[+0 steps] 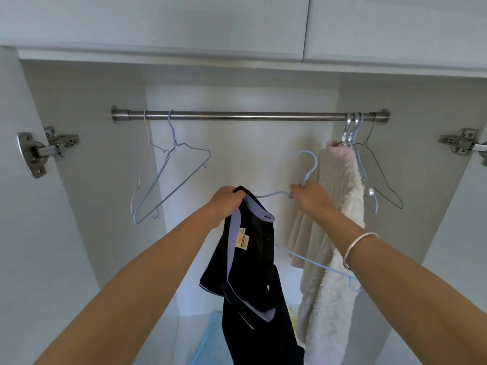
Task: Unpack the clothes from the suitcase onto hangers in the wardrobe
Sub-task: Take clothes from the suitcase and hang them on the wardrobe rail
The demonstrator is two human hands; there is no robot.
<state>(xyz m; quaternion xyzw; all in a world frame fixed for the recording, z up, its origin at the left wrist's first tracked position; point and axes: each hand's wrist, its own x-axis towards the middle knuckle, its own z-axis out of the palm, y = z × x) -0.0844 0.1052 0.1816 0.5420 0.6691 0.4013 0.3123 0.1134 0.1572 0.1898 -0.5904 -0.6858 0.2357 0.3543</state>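
Below the middle of the steel rail (237, 115), the left hand (226, 197) is clenched on the collar of a dark navy shirt (250, 272) with lilac facing, so the shirt dangles full length under the rail. The right hand (308, 192), just beside it, pinches a pale blue wire hanger (311, 171) at the neck, hook upward and clear of the rail. One shoulder of that hanger reaches toward the collar; whether it has entered the shirt yet I cannot tell.

One piece looks finished: a fluffy cream-and-pink garment (340, 180) hangs at the right end of the rail, with a bare dark green wire hanger (379, 175) beside it. At the left end of the rail two empty wire hangers (173, 133) wait.

By my reading the job is early to midway. The shirt has still to be threaded and hooked on the rail. The suitcase is out of view, so what remains in it cannot be judged. Something pale blue (210, 335) lies far beneath the rail on the wardrobe floor.
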